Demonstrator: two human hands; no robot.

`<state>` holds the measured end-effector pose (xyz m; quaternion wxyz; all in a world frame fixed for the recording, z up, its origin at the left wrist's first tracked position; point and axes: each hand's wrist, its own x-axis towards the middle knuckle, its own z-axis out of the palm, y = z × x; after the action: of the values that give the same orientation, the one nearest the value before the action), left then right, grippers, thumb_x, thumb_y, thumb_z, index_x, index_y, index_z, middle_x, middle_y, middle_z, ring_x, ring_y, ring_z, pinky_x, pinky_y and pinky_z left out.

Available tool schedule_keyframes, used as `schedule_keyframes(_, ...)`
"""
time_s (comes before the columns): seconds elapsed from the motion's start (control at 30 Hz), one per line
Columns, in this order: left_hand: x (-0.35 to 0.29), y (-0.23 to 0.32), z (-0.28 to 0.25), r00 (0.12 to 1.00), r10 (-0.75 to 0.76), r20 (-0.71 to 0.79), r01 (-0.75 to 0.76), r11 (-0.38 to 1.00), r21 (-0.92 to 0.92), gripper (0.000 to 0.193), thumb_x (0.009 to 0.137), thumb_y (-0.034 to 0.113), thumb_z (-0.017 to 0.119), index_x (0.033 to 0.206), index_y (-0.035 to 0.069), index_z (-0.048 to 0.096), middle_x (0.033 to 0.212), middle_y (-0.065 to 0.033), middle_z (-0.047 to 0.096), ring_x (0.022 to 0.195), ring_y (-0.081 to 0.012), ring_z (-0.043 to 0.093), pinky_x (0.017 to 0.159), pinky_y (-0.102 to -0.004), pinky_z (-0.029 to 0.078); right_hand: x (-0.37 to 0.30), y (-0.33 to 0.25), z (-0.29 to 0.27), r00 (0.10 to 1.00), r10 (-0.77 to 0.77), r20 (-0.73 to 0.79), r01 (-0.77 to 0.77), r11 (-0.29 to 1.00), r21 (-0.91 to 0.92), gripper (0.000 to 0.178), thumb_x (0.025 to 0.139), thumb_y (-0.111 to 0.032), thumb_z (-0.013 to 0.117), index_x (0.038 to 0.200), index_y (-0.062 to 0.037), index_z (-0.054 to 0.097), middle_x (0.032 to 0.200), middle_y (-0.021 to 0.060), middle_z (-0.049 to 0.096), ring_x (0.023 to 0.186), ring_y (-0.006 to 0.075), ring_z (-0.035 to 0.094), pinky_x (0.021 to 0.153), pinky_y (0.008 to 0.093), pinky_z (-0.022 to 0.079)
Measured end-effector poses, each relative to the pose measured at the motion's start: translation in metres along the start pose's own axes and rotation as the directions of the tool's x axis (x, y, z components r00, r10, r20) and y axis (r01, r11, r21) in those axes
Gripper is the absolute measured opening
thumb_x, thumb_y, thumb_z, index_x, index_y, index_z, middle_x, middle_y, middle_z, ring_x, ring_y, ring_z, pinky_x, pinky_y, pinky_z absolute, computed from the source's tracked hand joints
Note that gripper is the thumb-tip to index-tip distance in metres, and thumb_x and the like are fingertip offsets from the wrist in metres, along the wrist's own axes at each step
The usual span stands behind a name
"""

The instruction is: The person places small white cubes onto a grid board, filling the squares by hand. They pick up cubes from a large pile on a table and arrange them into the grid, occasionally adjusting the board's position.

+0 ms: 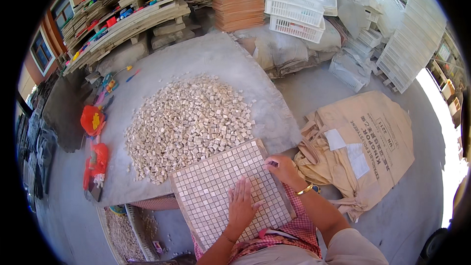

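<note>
A square board (211, 167) packed with rows of small beige stone tiles tilts between the table edge and my lap. My left hand (240, 208) lies flat on these tiles, fingers stretched out. Just off the board's right edge is my right hand (284, 170), its fingers curled in a pinch. Whatever sits between those fingertips is too small to make out. Beyond the board, a wide heap of loose stone cubes (189, 122) covers much of the grey table (196, 54).
Orange-red plastic bags (99, 159) lie along the table's left edge. A big brown sack (373, 137) rests on the floor at right. Below the table stands a container of tile pieces (122, 235). White crates (297, 17) and stacked boards (132, 19) stand behind.
</note>
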<state>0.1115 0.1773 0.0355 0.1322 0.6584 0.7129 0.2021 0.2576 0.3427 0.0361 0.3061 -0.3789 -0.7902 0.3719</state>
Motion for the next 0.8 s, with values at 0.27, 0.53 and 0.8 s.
schedule_keyframes(0.27,-0.045,-0.023,-0.014,0.981,0.009,0.195,-0.041,0.986,0.161,0.086,0.079,0.051,0.059,0.143,0.004,0.027,0.151,-0.0128,0.025,0.140,-0.0271,0.023,0.112,-0.0536,0.014,-0.057,-0.029,0.006,0.964,-0.114,0.240,0.223,0.839,-0.497,0.074,0.089,-0.040,0.052,0.143,0.0024,0.023,0.149,0.0210,0.021,0.139,0.0370,0.018,0.111,0.0518,0.016)
schedule_keyframes(0.53,-0.040,-0.025,-0.006,0.994,-0.007,0.107,-0.009,0.989,0.145,0.084,0.079,0.055,0.057,0.142,0.007,0.030,0.149,-0.0105,0.030,0.138,-0.0241,0.027,0.111,-0.0526,0.019,-0.064,-0.022,0.013,0.952,-0.098,0.291,0.248,0.803,-0.541,0.078,0.088,-0.047,0.049,0.142,0.0042,0.024,0.149,0.0231,0.021,0.139,0.0380,0.018,0.110,0.0546,0.015)
schedule_keyframes(0.8,-0.058,-0.029,-0.005,0.992,0.040,0.116,-0.063,0.978,0.200,0.082,0.079,0.052,0.059,0.143,0.009,0.031,0.148,-0.0091,0.031,0.137,-0.0231,0.028,0.110,-0.0516,0.020,-0.091,-0.041,0.020,0.959,-0.113,0.260,0.227,0.856,-0.465,0.078,0.089,-0.050,0.047,0.141,0.0041,0.026,0.148,0.0228,0.023,0.138,0.0380,0.019,0.111,0.0527,0.013)
